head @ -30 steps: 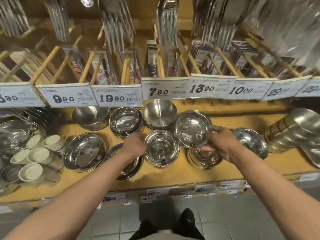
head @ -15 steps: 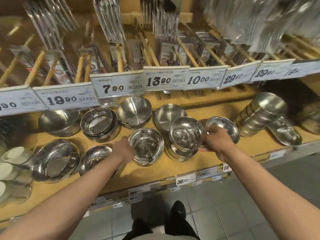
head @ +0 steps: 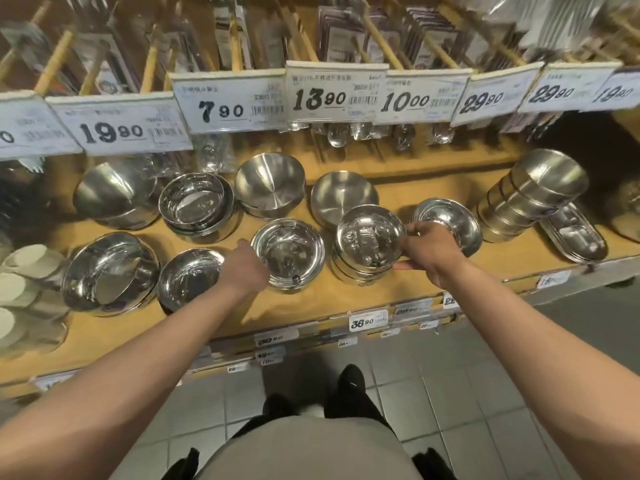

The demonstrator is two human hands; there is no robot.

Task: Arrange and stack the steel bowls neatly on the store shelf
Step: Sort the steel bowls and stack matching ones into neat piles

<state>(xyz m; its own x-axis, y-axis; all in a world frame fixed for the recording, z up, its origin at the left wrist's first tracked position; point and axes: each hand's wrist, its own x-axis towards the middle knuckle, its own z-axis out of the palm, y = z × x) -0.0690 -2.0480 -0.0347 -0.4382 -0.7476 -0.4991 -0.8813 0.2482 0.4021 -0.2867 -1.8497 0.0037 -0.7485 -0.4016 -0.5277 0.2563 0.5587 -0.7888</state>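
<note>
Steel bowls between hands (price tags overhead)

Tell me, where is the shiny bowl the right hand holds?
The bowl sits on a stack at the shelf front, right of centre, gripped by the right hand.

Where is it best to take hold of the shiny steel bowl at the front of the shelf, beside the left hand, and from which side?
Probably its near-left rim: the round shiny steel bowl sits upright and open, with the left hand already at that edge. Thumb inside, fingers outside the wall.
</note>
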